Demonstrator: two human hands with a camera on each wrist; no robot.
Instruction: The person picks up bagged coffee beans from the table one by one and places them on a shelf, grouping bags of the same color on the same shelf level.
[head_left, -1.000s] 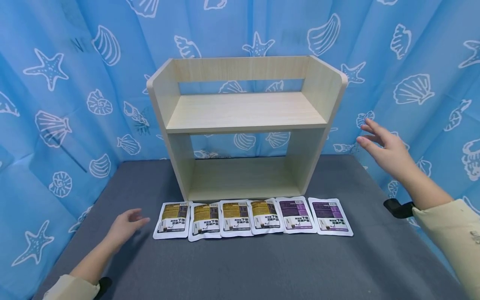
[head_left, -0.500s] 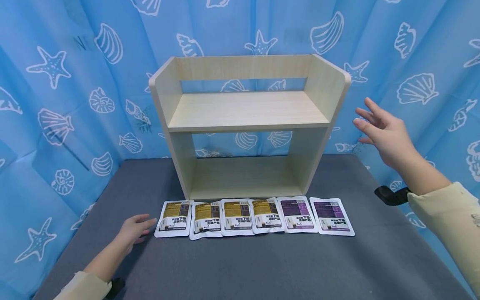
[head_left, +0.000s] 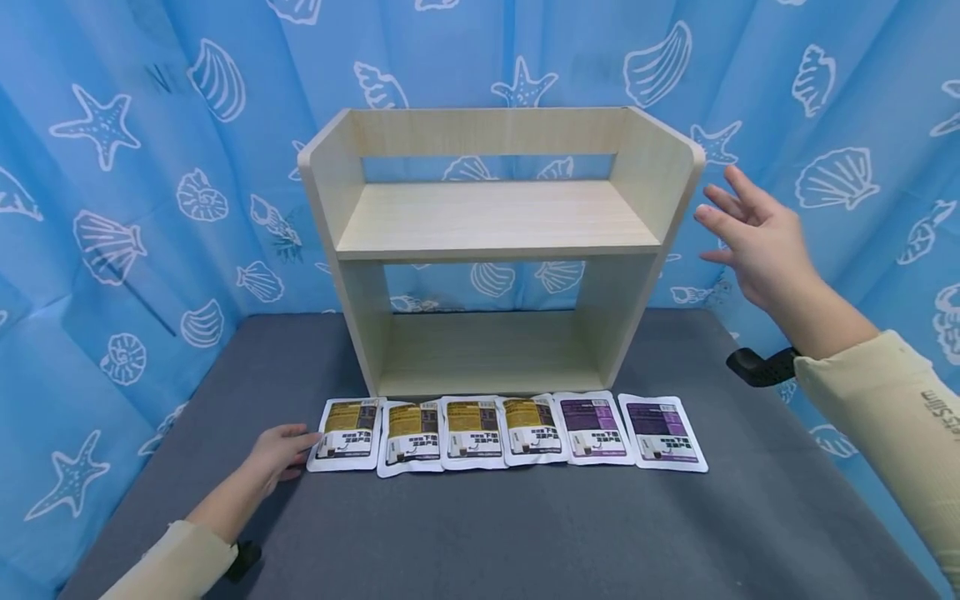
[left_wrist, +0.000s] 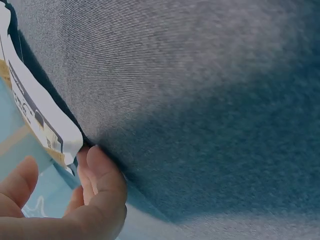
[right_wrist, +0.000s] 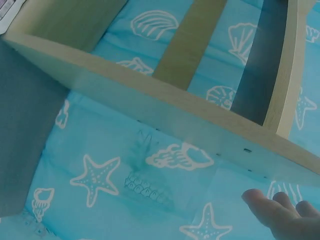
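A row of flat white pouches lies on the grey table in front of the wooden shelf [head_left: 495, 250]. Several have gold labels, and the two at the right have purple ones [head_left: 592, 429]. My left hand [head_left: 279, 452] is at the left edge of the leftmost gold pouch [head_left: 347, 437]. In the left wrist view its fingertips are right at a corner of that pouch [left_wrist: 52, 112], with the thumb [left_wrist: 22, 180] spread apart. My right hand [head_left: 761, 242] hovers in the air beside the shelf's right side panel, fingers spread, holding nothing; the right wrist view shows its fingertips [right_wrist: 255, 197] near that panel.
The shelf has an upper board [head_left: 495, 217] and a lower board [head_left: 483, 354], with side panels and a back rail. A blue curtain [head_left: 187, 275] with white shell prints surrounds the grey table [head_left: 480, 542].
My left hand has moved right to the edge of the leftmost gold pouch. The right hand has risen and shifted slightly left towards the shelf. The pouches keep their row.
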